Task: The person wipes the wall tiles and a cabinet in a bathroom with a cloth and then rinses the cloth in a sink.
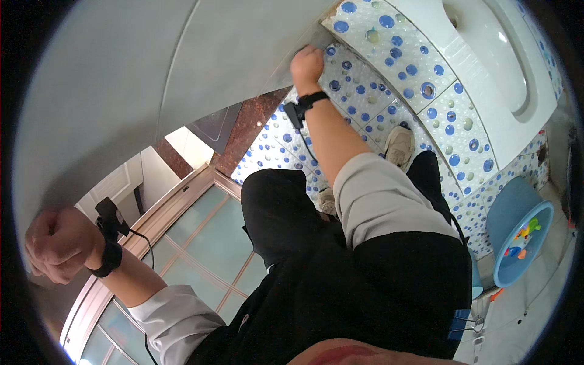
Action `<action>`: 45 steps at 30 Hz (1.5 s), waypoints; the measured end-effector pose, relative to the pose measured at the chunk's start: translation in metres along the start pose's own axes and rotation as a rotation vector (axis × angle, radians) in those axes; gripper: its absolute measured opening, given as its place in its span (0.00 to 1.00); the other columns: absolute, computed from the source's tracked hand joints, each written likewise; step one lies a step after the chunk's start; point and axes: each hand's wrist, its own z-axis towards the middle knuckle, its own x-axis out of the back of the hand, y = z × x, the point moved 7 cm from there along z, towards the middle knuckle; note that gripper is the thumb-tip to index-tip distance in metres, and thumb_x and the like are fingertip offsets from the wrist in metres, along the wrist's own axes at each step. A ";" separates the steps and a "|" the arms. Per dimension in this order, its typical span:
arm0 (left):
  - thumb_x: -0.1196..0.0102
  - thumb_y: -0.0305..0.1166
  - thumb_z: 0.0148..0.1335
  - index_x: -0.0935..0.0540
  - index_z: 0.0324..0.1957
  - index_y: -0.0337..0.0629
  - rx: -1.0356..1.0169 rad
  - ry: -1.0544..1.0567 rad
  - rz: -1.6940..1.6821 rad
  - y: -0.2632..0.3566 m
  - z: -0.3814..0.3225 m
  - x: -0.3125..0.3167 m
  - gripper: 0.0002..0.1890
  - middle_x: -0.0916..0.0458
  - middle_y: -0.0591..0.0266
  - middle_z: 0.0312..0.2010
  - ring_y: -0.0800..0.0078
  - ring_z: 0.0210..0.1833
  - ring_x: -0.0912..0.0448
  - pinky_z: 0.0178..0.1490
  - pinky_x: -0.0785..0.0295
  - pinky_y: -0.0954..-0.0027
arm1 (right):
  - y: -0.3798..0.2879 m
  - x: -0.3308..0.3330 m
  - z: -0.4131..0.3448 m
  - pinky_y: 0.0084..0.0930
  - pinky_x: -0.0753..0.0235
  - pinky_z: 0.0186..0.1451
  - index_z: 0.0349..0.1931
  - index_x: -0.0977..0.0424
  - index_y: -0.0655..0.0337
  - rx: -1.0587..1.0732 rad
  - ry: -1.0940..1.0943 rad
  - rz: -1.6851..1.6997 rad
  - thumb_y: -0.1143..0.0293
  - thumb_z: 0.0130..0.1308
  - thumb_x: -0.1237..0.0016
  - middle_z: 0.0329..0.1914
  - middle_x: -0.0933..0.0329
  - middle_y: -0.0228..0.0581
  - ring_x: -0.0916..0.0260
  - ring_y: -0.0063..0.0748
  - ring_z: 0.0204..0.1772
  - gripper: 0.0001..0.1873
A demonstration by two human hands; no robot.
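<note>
My left hand (64, 246), with curled fingers, is at the far left, against or close to a large grey, smooth surface (114, 82) with a thin seam. My right hand (308, 66) is closed into a fist at that surface's lower edge, top centre, near the corner of a tiled ledge. The fingers of both hands are partly hidden, so whether either holds something cannot be told. Each wrist wears a black strap with a small black device and a cable. My shoes (399, 147) stand on the floor (365, 102) of white tiles with blue dots, below my right forearm.
A white tub or basin (502, 123) rests on the dotted tile ledge (419, 77) at upper right. A blue plastic bucket (511, 219) with colourful toys is at the right. Glazed door panels (214, 223) in a pink frame and a reddish-brown stone threshold (251, 132) are at lower left.
</note>
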 end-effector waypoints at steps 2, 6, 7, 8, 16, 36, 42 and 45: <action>0.51 0.21 0.59 0.25 0.17 0.59 -0.020 -0.028 0.106 -0.007 -0.017 0.004 0.18 0.23 0.81 0.12 0.84 0.14 0.25 0.22 0.33 0.79 | -0.009 0.009 0.007 0.56 0.28 0.55 0.38 0.25 0.74 -0.188 0.088 0.174 0.62 0.76 0.68 0.43 0.23 0.71 0.25 0.72 0.47 0.22; 0.54 0.19 0.60 0.26 0.16 0.58 -0.042 -0.012 0.195 -0.003 -0.010 0.001 0.20 0.25 0.81 0.11 0.83 0.13 0.27 0.20 0.36 0.79 | 0.005 -0.026 -0.052 0.57 0.28 0.57 0.38 0.25 0.75 -0.150 -0.057 0.056 0.62 0.76 0.72 0.44 0.23 0.71 0.25 0.72 0.48 0.24; 0.54 0.19 0.60 0.26 0.16 0.58 -0.041 -0.012 0.197 -0.001 -0.007 -0.001 0.20 0.25 0.81 0.11 0.83 0.13 0.27 0.20 0.36 0.79 | 0.010 -0.035 -0.066 0.57 0.28 0.57 0.39 0.25 0.75 -0.119 -0.087 0.053 0.62 0.75 0.72 0.45 0.23 0.71 0.25 0.71 0.49 0.24; 0.54 0.19 0.60 0.26 0.16 0.58 -0.003 -0.001 0.135 -0.003 -0.008 0.001 0.20 0.25 0.81 0.11 0.83 0.13 0.27 0.20 0.37 0.79 | 0.011 -0.044 -0.078 0.56 0.27 0.58 0.40 0.25 0.74 -0.174 -0.161 0.092 0.63 0.75 0.73 0.45 0.23 0.72 0.26 0.71 0.50 0.24; 0.54 0.19 0.59 0.25 0.15 0.57 -0.073 0.000 -0.004 -0.005 -0.003 0.002 0.20 0.24 0.80 0.11 0.82 0.13 0.27 0.20 0.36 0.78 | 0.016 -0.019 -0.008 0.56 0.24 0.52 0.34 0.22 0.71 -0.114 -0.038 0.019 0.60 0.75 0.70 0.39 0.20 0.68 0.23 0.71 0.43 0.25; 0.41 0.22 0.53 0.23 0.24 0.55 -0.325 0.095 0.152 -0.004 -0.014 -0.002 0.10 0.25 0.79 0.14 0.80 0.12 0.28 0.14 0.37 0.79 | 0.009 0.008 0.015 0.57 0.29 0.58 0.50 0.33 0.73 -0.246 0.109 0.336 0.68 0.73 0.65 0.51 0.27 0.77 0.29 0.74 0.55 0.16; 0.41 0.22 0.51 0.28 0.26 0.58 -0.074 -0.033 0.582 -0.009 -0.024 -0.009 0.13 0.30 0.82 0.13 0.79 0.10 0.30 0.14 0.37 0.80 | -0.026 -0.025 -0.118 0.54 0.30 0.59 0.49 0.38 0.71 -0.255 -0.125 0.339 0.66 0.75 0.65 0.49 0.26 0.75 0.28 0.72 0.56 0.15; 0.40 0.25 0.51 0.29 0.25 0.58 -0.201 0.063 0.456 -0.010 -0.031 -0.007 0.13 0.29 0.82 0.13 0.79 0.10 0.30 0.13 0.37 0.79 | -0.040 -0.010 -0.092 0.54 0.29 0.55 0.47 0.38 0.72 -0.093 -0.051 0.376 0.65 0.76 0.66 0.45 0.26 0.74 0.28 0.73 0.52 0.15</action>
